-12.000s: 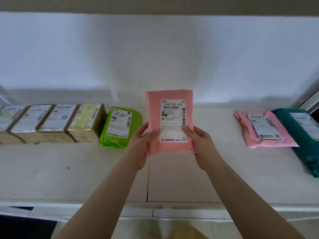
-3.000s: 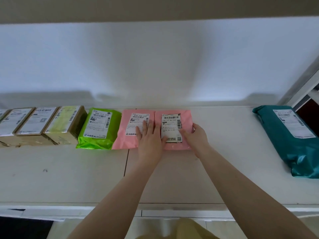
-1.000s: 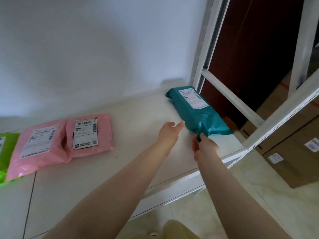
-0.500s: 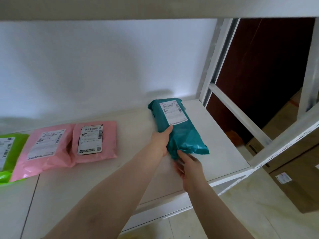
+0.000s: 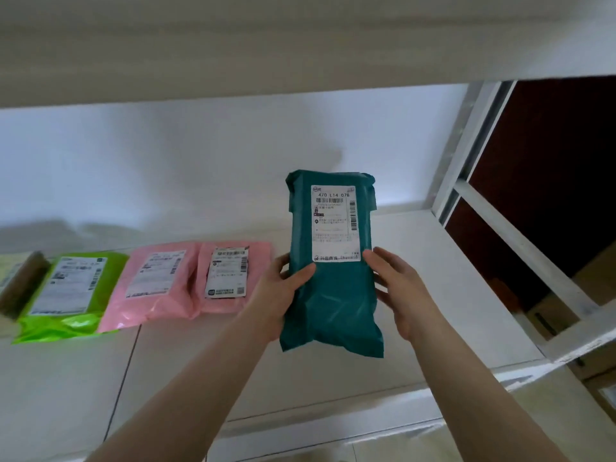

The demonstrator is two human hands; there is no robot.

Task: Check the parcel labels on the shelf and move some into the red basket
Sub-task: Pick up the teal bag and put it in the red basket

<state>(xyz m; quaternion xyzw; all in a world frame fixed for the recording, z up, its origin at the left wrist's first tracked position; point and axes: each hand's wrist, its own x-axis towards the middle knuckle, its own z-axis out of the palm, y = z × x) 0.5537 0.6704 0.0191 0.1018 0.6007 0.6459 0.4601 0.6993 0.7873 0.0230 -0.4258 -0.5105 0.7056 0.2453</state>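
A teal parcel (image 5: pixel 333 295) is held upright above the white shelf (image 5: pixel 433 295), its white label (image 5: pixel 335 223) facing me. My left hand (image 5: pixel 278 295) grips its left edge and my right hand (image 5: pixel 398 290) grips its right edge. Lying flat on the shelf to the left are two pink parcels, one (image 5: pixel 233 278) beside the other (image 5: pixel 156 285), then a green parcel (image 5: pixel 66 295). All show their labels upward. The red basket is not in view.
A cardboard box (image 5: pixel 16 281) sits at the far left edge. A shelf board (image 5: pixel 266 45) runs overhead. The white shelf frame (image 5: pixel 520 238) stands at the right, with a dark brown door and cardboard boxes (image 5: pixel 596 278) on the floor behind it.
Both hands have lifted the teal parcel off the shelf's right end and turned it upright with the label facing me. Before that the second pink parcel was laid next to the first.
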